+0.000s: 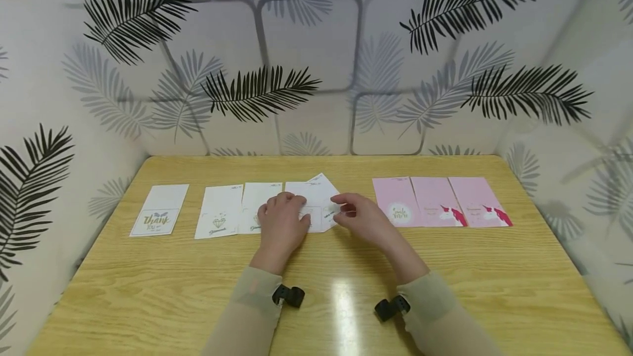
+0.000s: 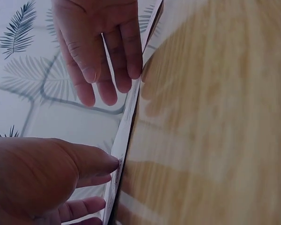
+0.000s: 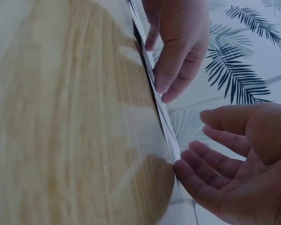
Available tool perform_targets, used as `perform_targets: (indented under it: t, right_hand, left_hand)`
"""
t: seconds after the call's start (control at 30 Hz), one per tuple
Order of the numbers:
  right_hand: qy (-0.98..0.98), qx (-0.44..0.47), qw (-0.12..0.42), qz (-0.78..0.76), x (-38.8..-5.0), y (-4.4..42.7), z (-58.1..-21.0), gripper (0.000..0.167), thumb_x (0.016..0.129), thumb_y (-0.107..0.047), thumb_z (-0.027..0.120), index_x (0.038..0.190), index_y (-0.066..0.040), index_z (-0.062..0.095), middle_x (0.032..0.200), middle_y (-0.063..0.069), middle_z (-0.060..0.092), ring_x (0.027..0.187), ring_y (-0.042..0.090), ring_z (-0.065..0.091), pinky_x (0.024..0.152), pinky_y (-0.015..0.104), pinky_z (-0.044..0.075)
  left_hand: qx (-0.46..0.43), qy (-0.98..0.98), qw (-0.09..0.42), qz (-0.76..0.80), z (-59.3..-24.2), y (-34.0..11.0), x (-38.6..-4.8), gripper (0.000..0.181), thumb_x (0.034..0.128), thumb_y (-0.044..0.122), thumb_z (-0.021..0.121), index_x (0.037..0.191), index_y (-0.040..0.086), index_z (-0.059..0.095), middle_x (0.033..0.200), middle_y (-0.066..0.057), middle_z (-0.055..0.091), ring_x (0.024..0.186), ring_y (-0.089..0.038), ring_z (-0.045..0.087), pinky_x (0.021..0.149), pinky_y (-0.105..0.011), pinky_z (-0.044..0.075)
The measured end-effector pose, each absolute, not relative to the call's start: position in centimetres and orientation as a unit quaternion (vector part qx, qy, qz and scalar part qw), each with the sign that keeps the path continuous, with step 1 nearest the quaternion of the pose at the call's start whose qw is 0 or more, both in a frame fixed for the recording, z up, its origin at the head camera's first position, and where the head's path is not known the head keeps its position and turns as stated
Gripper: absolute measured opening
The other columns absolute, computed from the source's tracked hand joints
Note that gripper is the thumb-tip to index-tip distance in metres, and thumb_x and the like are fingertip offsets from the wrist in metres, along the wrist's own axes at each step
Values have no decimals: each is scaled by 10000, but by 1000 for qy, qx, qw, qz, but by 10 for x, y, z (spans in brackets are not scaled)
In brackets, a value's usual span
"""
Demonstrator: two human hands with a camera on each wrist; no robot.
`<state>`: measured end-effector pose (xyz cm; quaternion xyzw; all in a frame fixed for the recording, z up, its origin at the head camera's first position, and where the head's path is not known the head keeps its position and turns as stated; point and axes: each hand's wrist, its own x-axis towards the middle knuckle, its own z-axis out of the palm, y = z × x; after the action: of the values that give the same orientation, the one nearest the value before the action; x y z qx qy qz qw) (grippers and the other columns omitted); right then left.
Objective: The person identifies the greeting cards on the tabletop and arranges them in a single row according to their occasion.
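Near the middle of the table my left hand rests its fingertips on the white cards, covering part of a white card with a framed lower half. Beside it a second white card lies turned at an angle, partly overlapped by the first. My right hand is at the right edge of that angled card, its fingers loosely bent and apart from the thumb. In the right wrist view the right hand has a fingertip at the card edge, with nothing between finger and thumb.
Left of my hands lie two white cards with gold print, one showing a diamond. A "Thank you" card lies farther left. On the right are a pink card and two pink unicorn cards. A leaf-patterned curtain stands behind the table.
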<state>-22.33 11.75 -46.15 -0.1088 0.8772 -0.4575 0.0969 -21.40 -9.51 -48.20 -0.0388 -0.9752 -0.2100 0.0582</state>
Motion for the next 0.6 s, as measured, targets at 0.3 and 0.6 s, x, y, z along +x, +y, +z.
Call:
perform_targets:
  t: [0.3, 0.6]
  right_hand:
    - [887, -86, 80, -447, -232, 111, -450, 471, 1092, -169, 702, 1552, -97, 630, 1624, 183, 530, 1465, 439, 539, 1139, 596, 491]
    - [895, -83, 104, -427, -252, 104, -446, 516, 1079, -195, 684, 1572, -67, 602, 1640, 187, 527, 1485, 437, 518, 1154, 598, 468]
  left_hand:
    - [-63, -973, 84, -208, -478, -75, -214, 348, 1041, 291, 789, 1362, 157, 768, 1419, -127, 656, 1342, -440, 563, 1124, -675, 402]
    - [-75, -976, 69, -193, -484, -70, -213, 400, 1024, 338, 819, 1386, 178, 761, 1427, -123, 641, 1343, -436, 543, 1110, -669, 405]
